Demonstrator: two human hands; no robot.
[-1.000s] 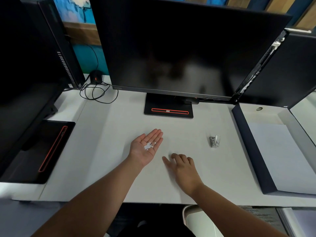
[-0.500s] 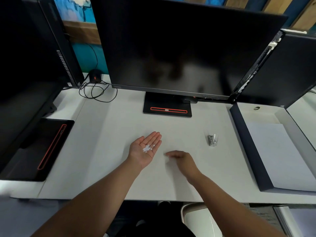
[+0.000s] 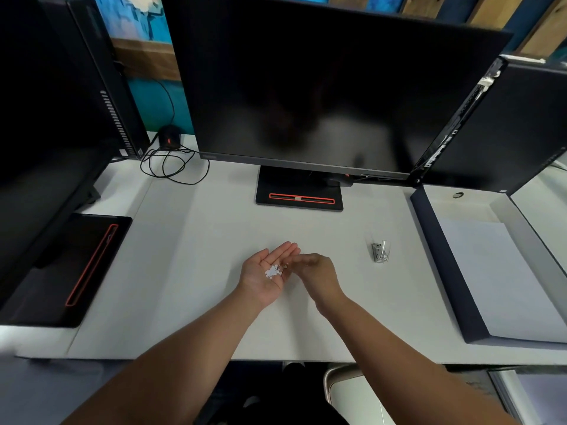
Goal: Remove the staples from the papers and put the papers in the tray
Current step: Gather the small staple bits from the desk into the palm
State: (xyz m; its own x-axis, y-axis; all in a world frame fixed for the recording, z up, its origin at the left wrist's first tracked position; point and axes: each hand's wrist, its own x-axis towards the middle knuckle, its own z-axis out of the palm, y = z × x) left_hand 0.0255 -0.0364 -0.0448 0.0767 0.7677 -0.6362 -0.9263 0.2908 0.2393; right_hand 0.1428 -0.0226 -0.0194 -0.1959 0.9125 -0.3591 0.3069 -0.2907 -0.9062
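Monitors (image 3: 322, 87) ring a white desk (image 3: 199, 256), tray (image 3: 445, 271) at right.

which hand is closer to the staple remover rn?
Right. The right hand is just left of the staple remover, with bare desk between them; the left hand, palm up holding small white bits, sits farther left.

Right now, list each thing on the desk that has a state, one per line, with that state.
left hand: open, palm up, cupping small white bits
right hand: fingertips pinched together over the left palm
staple remover: lying on the desk, untouched
papers: lying flat in the tray
tray: holding papers
centre monitor: screen dark
cable: loosely coiled on the desk
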